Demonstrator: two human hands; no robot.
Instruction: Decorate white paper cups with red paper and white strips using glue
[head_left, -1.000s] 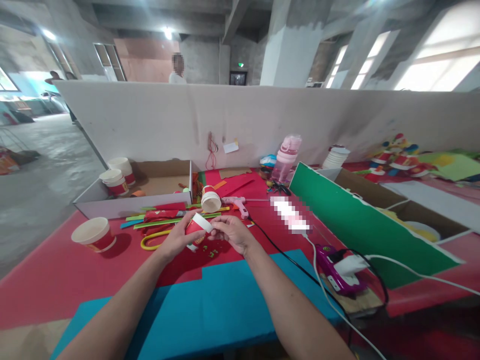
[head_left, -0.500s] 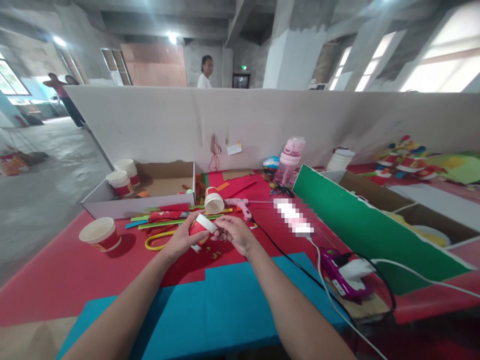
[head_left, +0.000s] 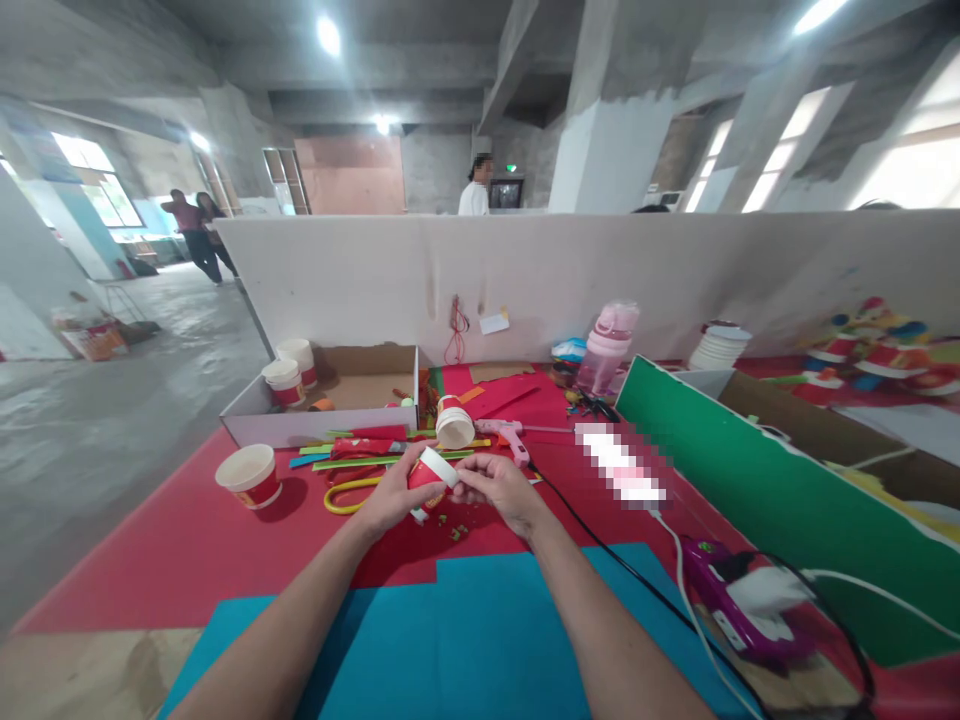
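Observation:
A red and white paper cup point(head_left: 427, 472) is gripped in my left hand point(head_left: 396, 497), tilted above the red table top. My right hand point(head_left: 499, 490) has its fingers pinched together at the cup's white end; whatever they hold is too small to make out. Just behind my hands, stacked paper cups point(head_left: 454, 426) lie on their side, beside a pink glue gun point(head_left: 511, 438). Scissors with a yellow handle point(head_left: 346, 497) lie to the left of my left hand. Small green scraps point(head_left: 455, 530) are scattered below the cup.
A single paper cup point(head_left: 249, 474) stands at left, before a cardboard box point(head_left: 322, 418) with cups in it. Coloured strips lie centrally. A pink bottle point(head_left: 606, 350), green-sided box point(head_left: 720, 490) and purple power strip point(head_left: 739, 610) with cables occupy the right. Blue sheets point(head_left: 495, 630) lie in front.
The camera view has shifted, so the scene sits further right and lower. My left hand keeps hold of the cup, and my right fingers stay pinched at its white end.

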